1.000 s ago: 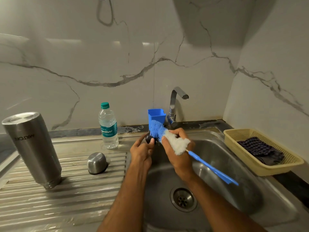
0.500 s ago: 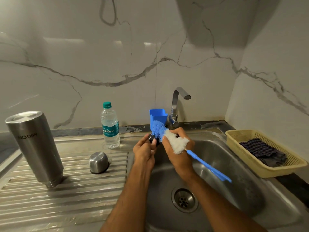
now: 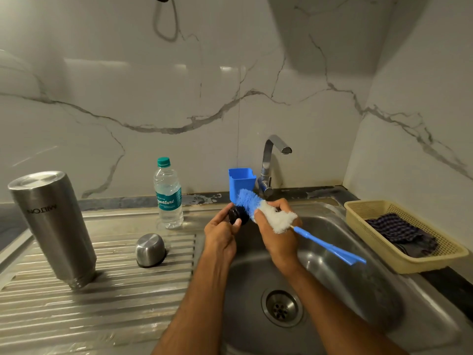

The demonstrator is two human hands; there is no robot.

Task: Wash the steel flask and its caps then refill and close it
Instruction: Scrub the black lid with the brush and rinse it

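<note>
The steel flask (image 3: 52, 226) stands upside down on the ribbed drainboard at the left. Its steel outer cap (image 3: 150, 249) lies mouth down on the drainboard near the basin. Over the sink basin my left hand (image 3: 222, 235) holds a small black inner cap (image 3: 236, 216) by its edge. My right hand (image 3: 277, 233) grips a blue and white bottle brush (image 3: 268, 213) around its bristles, with the blue tip against the black cap and the blue handle pointing right and down.
A clear water bottle (image 3: 169, 194) with a teal lid stands behind the drainboard. A blue holder (image 3: 242, 183) sits beside the tap (image 3: 272, 162). A yellow basket (image 3: 435, 257) holding a dark checked cloth stands right of the sink (image 3: 358, 265). The drain (image 3: 281, 307) lies below.
The black cap has turned a little in my left hand and shows more. The brush handle has dipped slightly lower. The flask and steel cap have not moved.
</note>
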